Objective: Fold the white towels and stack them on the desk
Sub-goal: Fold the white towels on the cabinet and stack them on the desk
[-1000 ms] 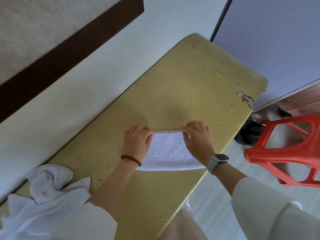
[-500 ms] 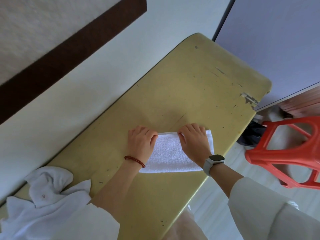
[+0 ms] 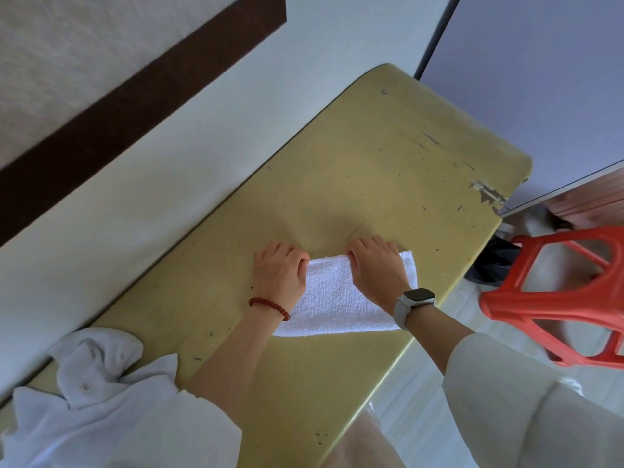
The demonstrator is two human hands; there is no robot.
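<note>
I see a scuffed yellow desk (image 3: 388,170) along a white wall (image 3: 169,157). My left hand (image 3: 280,275) and right hand (image 3: 378,268) each grip the far edge of the folded towel (image 3: 334,298), curled fingers pinching it. Crumpled towels (image 3: 94,376) lie at the desk's near-left end; a red stool (image 3: 553,298) stands right.

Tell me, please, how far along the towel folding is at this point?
Early, it seems. No stack shows on the desk yet. One white towel lies there already folded into a strip; the left hand and the right hand grip its far edge with curled fingers, mid-fold. A crumpled pile of white cloth at the desk's left end is left to fold and stack.
</note>
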